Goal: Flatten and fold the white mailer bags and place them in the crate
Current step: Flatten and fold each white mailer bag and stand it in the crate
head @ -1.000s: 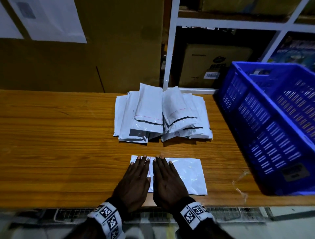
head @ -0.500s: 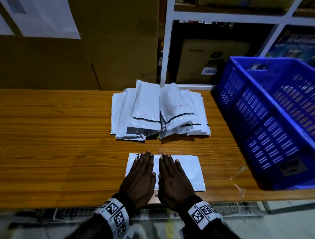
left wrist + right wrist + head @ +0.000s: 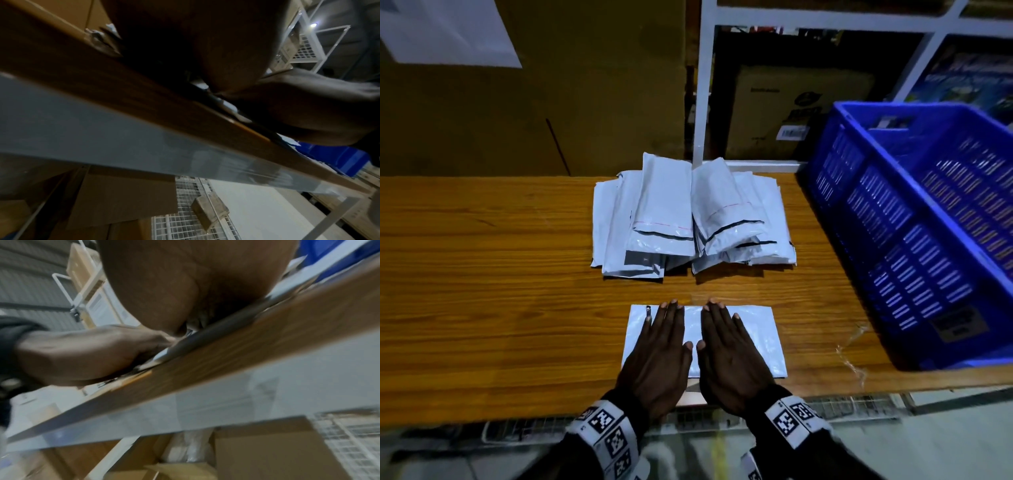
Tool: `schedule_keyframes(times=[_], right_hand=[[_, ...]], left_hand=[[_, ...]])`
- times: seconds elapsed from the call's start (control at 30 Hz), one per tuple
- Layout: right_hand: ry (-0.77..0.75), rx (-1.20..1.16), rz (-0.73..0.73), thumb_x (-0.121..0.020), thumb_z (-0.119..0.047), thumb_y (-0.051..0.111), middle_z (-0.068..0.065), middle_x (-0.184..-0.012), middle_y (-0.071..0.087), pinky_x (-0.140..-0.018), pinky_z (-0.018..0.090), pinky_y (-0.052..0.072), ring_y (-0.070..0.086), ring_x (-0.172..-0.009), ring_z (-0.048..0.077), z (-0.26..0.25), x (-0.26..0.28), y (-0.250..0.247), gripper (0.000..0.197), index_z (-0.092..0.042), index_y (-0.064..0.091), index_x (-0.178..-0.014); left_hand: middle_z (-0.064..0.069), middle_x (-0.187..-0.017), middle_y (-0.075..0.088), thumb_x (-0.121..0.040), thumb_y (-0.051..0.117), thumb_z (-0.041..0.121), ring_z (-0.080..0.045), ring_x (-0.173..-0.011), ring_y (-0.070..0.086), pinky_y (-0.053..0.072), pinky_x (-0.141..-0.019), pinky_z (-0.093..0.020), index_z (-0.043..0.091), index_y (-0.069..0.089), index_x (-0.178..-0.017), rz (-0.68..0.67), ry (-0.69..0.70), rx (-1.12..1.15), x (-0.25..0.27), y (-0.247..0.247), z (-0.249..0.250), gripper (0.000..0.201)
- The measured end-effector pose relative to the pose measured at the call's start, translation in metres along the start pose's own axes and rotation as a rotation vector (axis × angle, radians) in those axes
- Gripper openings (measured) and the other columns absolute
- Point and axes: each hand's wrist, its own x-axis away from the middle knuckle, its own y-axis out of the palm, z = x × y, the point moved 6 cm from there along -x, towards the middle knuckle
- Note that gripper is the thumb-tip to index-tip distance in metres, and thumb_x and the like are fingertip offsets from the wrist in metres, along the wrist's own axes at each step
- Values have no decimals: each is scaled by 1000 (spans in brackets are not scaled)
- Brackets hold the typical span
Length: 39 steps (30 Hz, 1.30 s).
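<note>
Left hand point(image 3: 657, 356): flat, palm down, fingers straight and together, pressing the left part of a white mailer bag point(image 3: 753, 329). It grips nothing. The left wrist view shows the heel of this hand point(image 3: 205, 48) bearing on the table edge point(image 3: 144, 100).

Right hand point(image 3: 732, 356): just beside the left, thumbs nearly touching, equally flat with straight fingers, pressing the middle of the same bag. Nothing is gripped. The right wrist view, blurred, shows its palm point(image 3: 185, 285) down on the bag's near edge, with the left hand alongside.

The bag lies flat on the wooden table point(image 3: 482, 291) under both hands, its right portion uncovered beyond the right hand. Its near edge sits close to the table's front edge.

Ahead of both hands' fingertips, apart from the pressed bag, rests a loose pile of white mailer bags point(image 3: 688, 222).

To the right of the right hand, well apart, stands a blue crate point(image 3: 914, 240) on the table; its contents cannot be made out.
</note>
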Motion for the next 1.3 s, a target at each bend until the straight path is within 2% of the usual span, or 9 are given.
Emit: schedule_keyframes(times=[0.13, 0.23, 0.4, 0.57, 0.7, 0.77, 0.9, 1.1, 1.3], right_hand=[[36, 98, -9, -103, -36, 12, 18, -158, 16, -120, 47, 13, 14, -147, 32, 13, 7, -4, 63, 3, 26, -149], [59, 65, 31, -101, -36, 20, 14, -160, 12, -118, 43, 8, 10, -149, 28, 16, 9, -5, 61, -1, 22, -152], [77, 19, 0, -99, -37, 21, 8, -162, 7, -121, 41, 9, 2, -150, 20, 18, 12, 0, 63, -7, 16, -154], [93, -42, -61, -94, -43, 5, 3, -161, -3, -122, 38, 0, -6, -149, 15, 20, 8, -9, 70, -9, 8, -155], [149, 12, -37, -94, -42, 4, 4, -159, -10, -121, 38, -4, -10, -149, 19, 36, 8, -17, 70, -9, 3, -155], [181, 66, -20, -95, -41, 7, 7, -160, -8, -119, 40, -5, -8, -149, 23, 48, 11, -17, 68, -9, 5, -155], [203, 127, 33, -99, -41, 15, 10, -161, 6, -118, 43, 2, 5, -150, 24, 58, 14, -17, 65, -7, 17, -154], [201, 143, 28, -99, -42, 16, 11, -161, 10, -118, 45, 4, 5, -149, 22, 58, 15, -18, 66, -4, 21, -153], [126, 163, 56, -98, -36, 23, 15, -159, 20, -116, 48, 8, 15, -148, 27, 34, 5, -25, 63, -1, 30, -149]], left_hand=[[-8, -159, 12, -100, 18, 38, -26, -147, 14, 10, -114, -38, 10, 7, -153, 34, 23, 62, -5, 6, 13, 60], [-10, -158, 20, -99, 27, 35, -27, -145, 23, 15, -112, -39, 9, 16, -151, 14, 46, 40, -6, 11, 16, 59], [-9, -159, 20, -101, 17, 38, -23, -146, 20, 16, -113, -39, 8, 25, -150, -17, 45, 5, -5, 14, 14, 59], [-15, -154, 31, -101, 15, 36, -28, -141, 32, 19, -110, -41, 2, 36, -146, -41, 46, -46, -9, 10, 18, 59], [-14, -156, 27, -100, 22, 34, -27, -144, 27, 19, -110, -41, 3, 31, -149, -7, 76, -41, -17, 6, 35, 59], [-13, -156, 25, -97, 27, 32, -27, -144, 26, 19, -110, -42, 3, 29, -149, -12, 69, -40, -19, 7, 40, 60], [-10, -158, 22, -101, 17, 37, -22, -146, 21, 17, -112, -43, 7, 29, -150, -21, 71, -52, -18, 10, 40, 59], [-7, -159, 21, -100, 20, 39, -19, -147, 18, 15, -114, -42, 9, 28, -151, -32, 72, -49, -19, 10, 40, 60], [-11, -155, 31, -102, 10, 40, -23, -144, 27, 16, -112, -41, 4, 33, -148, -21, 41, 7, -15, 2, 26, 63]])
